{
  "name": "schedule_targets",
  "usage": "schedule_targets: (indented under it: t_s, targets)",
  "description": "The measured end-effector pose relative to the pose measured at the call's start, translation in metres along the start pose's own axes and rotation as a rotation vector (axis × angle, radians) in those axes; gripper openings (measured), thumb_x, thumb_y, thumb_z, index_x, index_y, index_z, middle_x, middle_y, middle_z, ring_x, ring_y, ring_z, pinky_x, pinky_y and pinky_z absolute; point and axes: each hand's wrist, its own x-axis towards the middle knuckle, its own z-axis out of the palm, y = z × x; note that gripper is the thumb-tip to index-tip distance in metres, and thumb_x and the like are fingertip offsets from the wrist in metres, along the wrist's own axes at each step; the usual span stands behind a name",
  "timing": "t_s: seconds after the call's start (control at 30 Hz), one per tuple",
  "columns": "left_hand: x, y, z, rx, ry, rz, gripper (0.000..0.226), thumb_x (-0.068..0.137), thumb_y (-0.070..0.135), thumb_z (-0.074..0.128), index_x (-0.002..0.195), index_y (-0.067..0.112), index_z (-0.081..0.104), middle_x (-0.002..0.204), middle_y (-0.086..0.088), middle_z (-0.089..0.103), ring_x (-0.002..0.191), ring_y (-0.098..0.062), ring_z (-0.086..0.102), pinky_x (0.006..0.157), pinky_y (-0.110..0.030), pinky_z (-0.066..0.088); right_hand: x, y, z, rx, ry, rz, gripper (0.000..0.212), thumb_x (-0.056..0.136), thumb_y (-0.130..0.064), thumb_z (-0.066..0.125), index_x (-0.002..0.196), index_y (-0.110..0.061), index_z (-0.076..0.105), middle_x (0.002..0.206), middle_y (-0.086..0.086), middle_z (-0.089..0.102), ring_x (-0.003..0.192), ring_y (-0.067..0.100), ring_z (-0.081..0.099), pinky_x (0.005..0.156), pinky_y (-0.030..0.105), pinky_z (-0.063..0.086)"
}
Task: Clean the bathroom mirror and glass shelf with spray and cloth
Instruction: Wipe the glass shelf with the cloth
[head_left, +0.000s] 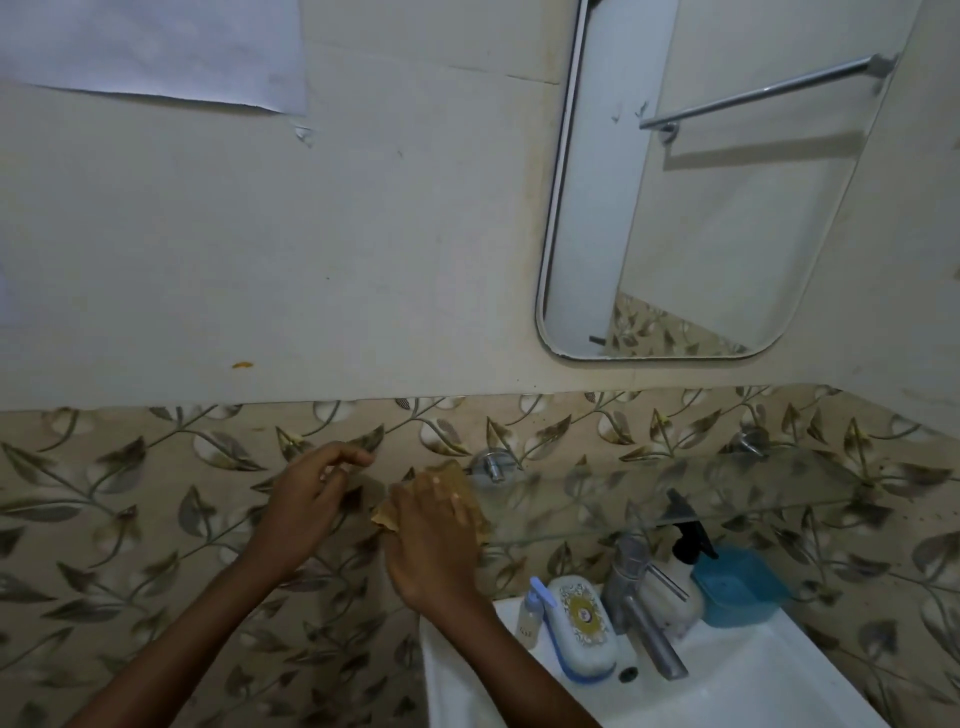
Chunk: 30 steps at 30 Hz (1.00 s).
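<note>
A clear glass shelf (675, 493) runs along the leaf-patterned tiles, held by chrome brackets. My right hand (434, 540) presses a tan cloth (447, 475) flat on the shelf's left end. Just to its left, my left hand (311, 493) hovers against the tiled wall with fingers loosely curled and nothing in it. The rounded mirror (691, 208) hangs on the wall above the shelf at the right. A spray bottle with a black trigger (688, 545) stands on the basin rim below the shelf.
A white washbasin (753, 686) with a chrome tap (644, 618) sits below right. On its rim are a small blue-capped bottle (532, 608), a white soap case (582, 629) and a blue plastic box (737, 587). A sheet of paper (156, 47) is stuck at the upper left.
</note>
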Motion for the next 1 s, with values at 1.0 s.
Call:
schedule_targets:
  t_s: [1.0]
  targets:
    - [0.001, 0.012, 0.013, -0.089, 0.274, 0.079, 0.044, 0.087, -0.011, 0.046, 0.085, 0.030, 0.063, 0.094, 0.007, 0.068, 0.090, 0.005, 0.059, 0.077, -0.006, 0.043, 0.009, 0.028, -0.004, -0.238, 0.146, -0.108, 0.063, 0.079, -0.061, 0.023, 0.119, -0.029, 0.060, 0.122, 0.004, 0.063, 0.110, 0.026, 0.060, 0.088, 0.037, 0.048]
